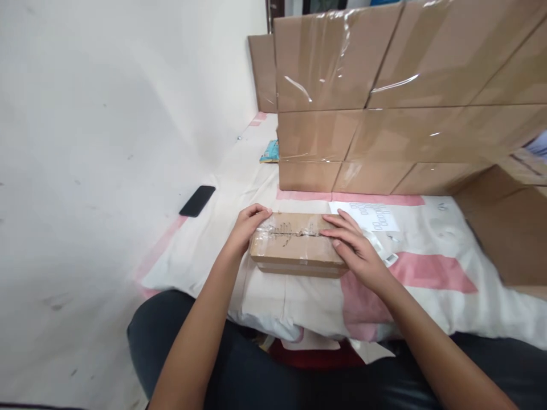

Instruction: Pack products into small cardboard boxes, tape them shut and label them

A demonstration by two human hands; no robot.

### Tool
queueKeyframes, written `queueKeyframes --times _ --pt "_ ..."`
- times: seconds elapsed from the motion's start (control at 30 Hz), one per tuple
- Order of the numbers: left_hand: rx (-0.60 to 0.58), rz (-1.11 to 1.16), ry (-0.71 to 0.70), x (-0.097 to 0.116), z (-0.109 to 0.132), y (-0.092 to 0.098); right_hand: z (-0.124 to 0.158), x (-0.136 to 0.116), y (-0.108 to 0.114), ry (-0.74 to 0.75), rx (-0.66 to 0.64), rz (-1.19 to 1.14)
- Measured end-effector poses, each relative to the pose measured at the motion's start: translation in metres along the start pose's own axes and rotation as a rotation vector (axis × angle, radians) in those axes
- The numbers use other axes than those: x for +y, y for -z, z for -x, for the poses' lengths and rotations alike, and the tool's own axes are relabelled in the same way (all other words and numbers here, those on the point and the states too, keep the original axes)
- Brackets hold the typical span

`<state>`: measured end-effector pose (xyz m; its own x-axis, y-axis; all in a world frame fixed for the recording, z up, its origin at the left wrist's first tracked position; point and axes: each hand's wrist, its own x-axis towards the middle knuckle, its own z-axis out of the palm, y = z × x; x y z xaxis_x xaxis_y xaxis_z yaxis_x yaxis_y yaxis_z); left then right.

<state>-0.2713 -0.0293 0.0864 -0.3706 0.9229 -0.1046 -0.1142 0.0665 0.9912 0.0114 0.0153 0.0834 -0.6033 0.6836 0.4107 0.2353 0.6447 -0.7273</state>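
Observation:
A small taped cardboard box lies on the cloth-covered surface in front of me, dark handwriting and a slightly torn seam on its top. My left hand grips its left end, fingers bent over the far corner. Across the top's right end rests my right hand, its fingers spread and stretched out on the cardboard. The box's underside is hidden. Behind the right hand a white printed sheet with rows of small outlined shapes lies partly covered.
A tall wall of taped cardboard boxes stands just behind the work area. An open cardboard piece is at the right. A black phone lies left, near the white wall. A blue packet sits beside the stacked cardboard.

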Motion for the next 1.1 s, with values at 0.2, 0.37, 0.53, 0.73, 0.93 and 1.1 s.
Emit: queueKeyframes --times 0.2,0.37,0.53,0.73,0.93,1.1 --pt "0.054 0.092 0.026 -0.008 0.001 -0.006 -0.002 0.014 0.033 -0.084 -0.013 0.112" --pt "0.044 0.082 0.053 -0.009 -0.001 -0.006 -0.006 0.099 0.101 -0.368 0.223 0.419" --pt "0.068 0.000 0.093 -0.007 -0.007 -0.006 0.007 0.155 0.110 -0.733 0.080 0.642" --pt "0.162 0.002 0.051 -0.008 -0.003 -0.009 0.003 0.159 0.079 -0.657 0.189 0.555" --pt "0.127 0.012 0.017 -0.011 0.006 -0.005 -0.009 0.145 0.078 -0.607 0.398 0.035" --pt "0.292 -0.104 -0.341 0.029 0.011 -0.008 -0.010 0.060 0.084 -0.305 0.435 -0.368"
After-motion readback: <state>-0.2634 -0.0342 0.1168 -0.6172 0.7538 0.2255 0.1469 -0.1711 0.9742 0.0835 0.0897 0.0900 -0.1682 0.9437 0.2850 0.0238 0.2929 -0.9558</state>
